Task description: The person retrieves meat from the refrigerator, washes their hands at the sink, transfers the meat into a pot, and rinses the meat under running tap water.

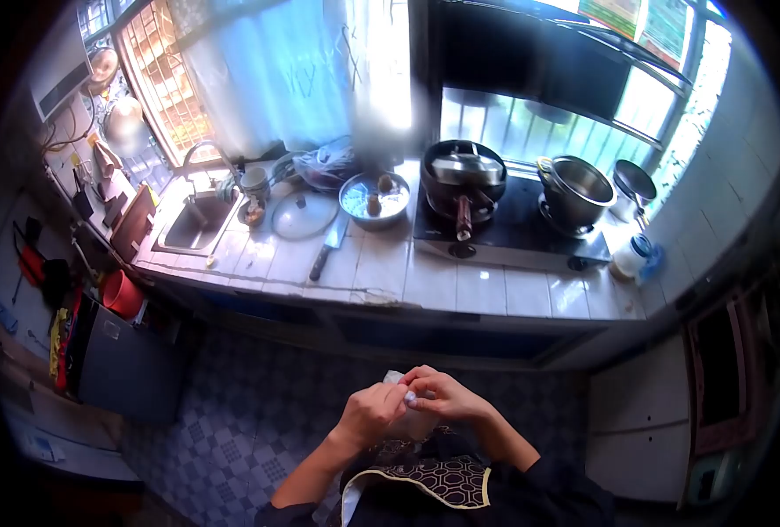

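Low in front of my body, my left hand [374, 413] and my right hand [448, 395] meet with fingers closed on a thin, whitish, translucent bag [414, 428]. It looks like plastic. A gathered bit of it pokes out between the fingers, and the rest hangs below them. What the bag contains, if anything, I cannot make out. Beneath the hands shows a dark patterned apron [434, 480] with yellow edging. Both hands are well away from the counter [372, 268] and the things standing on it.
On the counter lies a knife [330, 246] beside a glass lid [304, 216] and a metal pan [374, 200] holding brown pieces. A lidded wok [460, 198] and a pot [577, 193] stand on the gas stove [513, 237]. The sink [198, 221] is at left.
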Motion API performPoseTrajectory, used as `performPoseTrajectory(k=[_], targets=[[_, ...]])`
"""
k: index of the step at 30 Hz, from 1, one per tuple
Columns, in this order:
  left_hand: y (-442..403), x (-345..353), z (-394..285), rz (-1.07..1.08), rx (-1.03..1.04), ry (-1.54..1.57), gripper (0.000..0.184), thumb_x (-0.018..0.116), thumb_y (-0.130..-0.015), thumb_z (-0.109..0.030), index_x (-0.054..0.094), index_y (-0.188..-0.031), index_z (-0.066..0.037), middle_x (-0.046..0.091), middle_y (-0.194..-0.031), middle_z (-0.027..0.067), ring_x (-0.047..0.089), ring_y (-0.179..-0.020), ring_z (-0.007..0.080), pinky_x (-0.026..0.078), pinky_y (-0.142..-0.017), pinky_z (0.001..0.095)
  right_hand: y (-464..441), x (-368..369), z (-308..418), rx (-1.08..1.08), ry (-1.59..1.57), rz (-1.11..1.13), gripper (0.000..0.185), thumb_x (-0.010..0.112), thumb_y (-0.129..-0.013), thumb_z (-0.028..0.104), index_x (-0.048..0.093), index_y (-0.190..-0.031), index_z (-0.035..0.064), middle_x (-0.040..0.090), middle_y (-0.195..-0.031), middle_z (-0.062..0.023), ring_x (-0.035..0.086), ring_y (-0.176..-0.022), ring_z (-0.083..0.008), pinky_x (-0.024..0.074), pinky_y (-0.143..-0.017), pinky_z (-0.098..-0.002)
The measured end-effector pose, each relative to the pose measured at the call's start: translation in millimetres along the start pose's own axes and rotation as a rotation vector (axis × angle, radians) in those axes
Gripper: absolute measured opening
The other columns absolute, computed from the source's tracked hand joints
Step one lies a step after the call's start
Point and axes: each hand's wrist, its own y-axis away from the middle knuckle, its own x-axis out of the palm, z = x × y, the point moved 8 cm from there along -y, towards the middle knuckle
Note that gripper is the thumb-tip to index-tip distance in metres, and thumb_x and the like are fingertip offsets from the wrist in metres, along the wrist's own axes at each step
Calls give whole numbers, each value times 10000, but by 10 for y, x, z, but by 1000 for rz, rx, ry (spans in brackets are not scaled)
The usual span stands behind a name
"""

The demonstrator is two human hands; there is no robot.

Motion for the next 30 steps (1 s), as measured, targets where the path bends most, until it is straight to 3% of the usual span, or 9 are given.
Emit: performPoseTrajectory(k=[4, 5, 7, 8, 11, 17, 20, 23, 30], targets=[[-744, 80, 779, 80, -113, -11, 104, 550, -666, -92, 558, -761, -49, 526, -677, 105, 534, -651, 278, 446, -553, 345, -810, -659, -71, -193, 258, -13, 156, 639, -734, 199, 610, -800, 60, 504, -1049, -97, 449, -993, -255, 341, -864, -350], [-894, 87, 1007, 122, -201, 87, 71, 534, -696, -71, 561, -751, -36, 516, -636, 66, 528, -595, 209, 432, -539, 296, -1009, -821, -68, -263, 396, -18, 146, 648, -722, 199, 609, -786, 74, 503, -1052, -89, 448, -994, -261, 340, -859, -359], [-917, 362, 1611, 248, -674, 635, 60, 516, -742, -67, 559, -757, -28, 483, -606, -2, 495, -574, 109, 403, -525, 236, -1356, -1099, -168, -339, 428, -58, 144, 680, -671, 182, 596, -747, 94, 502, -1066, -80, 443, -993, -275, 348, -840, -380], [-998, 442, 1816, 177, -700, 826, 63, 513, -766, -69, 550, -744, -23, 454, -605, -43, 438, -568, 40, 348, -492, 193, -1519, -1243, -245, -339, 403, -106, 147, 684, -657, 169, 593, -744, 92, 503, -1065, -80, 442, -992, -280, 350, -838, -382], [-1102, 706, 2322, -87, -1054, 1466, 63, 465, -759, -30, 526, -773, -27, 459, -629, -23, 387, -527, 48, 310, -459, 186, -1941, -1584, -440, -350, 354, -273, 141, 684, -629, 118, 588, -726, 84, 513, -1051, -84, 440, -979, -292, 374, -816, -378], [-1420, 992, 3073, -74, -1226, 1551, 63, 471, -756, -71, 525, -748, -41, 421, -598, -39, 366, -503, 50, 288, -445, 180, -2458, -1885, -774, -224, 400, -427, 121, 663, -650, 89, 597, -751, 79, 527, -1021, -91, 455, -965, -291, 379, -814, -373], [-1544, 1035, 3434, 116, -1159, 1145, 121, 503, -776, -136, 564, -706, -59, 458, -587, -45, 386, -486, 40, 300, -442, 174, -2630, -1891, -791, -224, 433, -436, 167, 627, -676, 80, 590, -838, 88, 546, -950, -89, 490, -915, -281, 409, -752, -372], [-1472, 1166, 3732, 260, -1242, 1130, 116, 504, -789, -143, 554, -713, -72, 439, -550, -34, 354, -432, 49, 251, -391, 194, -2789, -1742, -937, -58, 475, -349, 179, 607, -681, 77, 583, -857, 92, 556, -917, -90, 523, -849, -279, 418, -718, -371], [-1383, 1187, 4208, 446, -1309, 1345, 142, 534, -788, -159, 557, -677, -73, 373, -526, -54, 291, -427, 49, 207, -387, 201, -3177, -1528, -1147, 53, 723, -520, 117, 601, -709, 87, 565, -821, 74, 545, -756, -80, 550, -713, -275, 450, -588, -344]])
